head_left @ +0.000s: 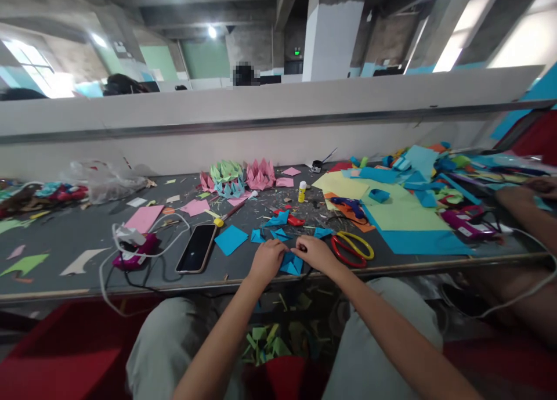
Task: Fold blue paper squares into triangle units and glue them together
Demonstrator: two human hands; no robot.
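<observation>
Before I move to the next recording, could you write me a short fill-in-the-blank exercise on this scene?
1. Between the left hand and the right hand shows a folded paper piece, coloured ____.
2. The phone lies to the ____ of the flat blue square.
3. The small upright tube has a yellow body and a ____ top.
4. The rightmost spiky paper cluster is ____.

Missing words: blue; left; white; pink

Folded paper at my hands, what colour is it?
The folded paper is blue, seen best in the head view.
</observation>
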